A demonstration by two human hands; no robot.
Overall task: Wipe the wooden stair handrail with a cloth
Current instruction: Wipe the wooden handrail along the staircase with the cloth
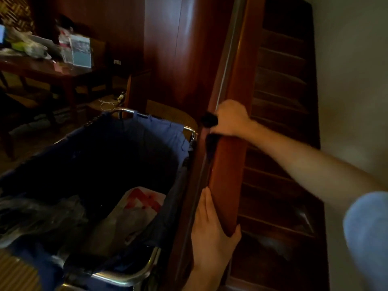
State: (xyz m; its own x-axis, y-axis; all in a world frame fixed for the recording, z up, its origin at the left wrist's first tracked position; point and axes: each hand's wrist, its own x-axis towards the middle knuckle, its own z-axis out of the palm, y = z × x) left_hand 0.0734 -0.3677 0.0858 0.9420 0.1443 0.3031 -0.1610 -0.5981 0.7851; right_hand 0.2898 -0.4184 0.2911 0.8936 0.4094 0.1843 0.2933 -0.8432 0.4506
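From my remote seat, the wooden handrail (pixel 227 175) runs up the middle of the head view, a glossy reddish-brown beam. The right hand (pixel 231 119) sits on top of it about halfway along, fingers curled over a dark cloth (pixel 209 120) that bunches out on the rail's left side. Nearer the camera, the left hand (pixel 210 234) wraps the handrail itself, with the fingers lying along its left face and the thumb hooked over its right edge. Right of the handrail, dark wooden stairs (pixel 279 114) run alongside it, with a pale wall (pixel 352 80) beyond. Just left of the handrail stands a cart with a chrome frame (pixel 126 278) and a blue bag (pixel 126 154); inside lies a white plastic bag (pixel 140 206) with red print too blurred for me to read. Farther left of the handrail, a wooden table (pixel 42 68) carries printed papers (pixel 80 50), also illegible.
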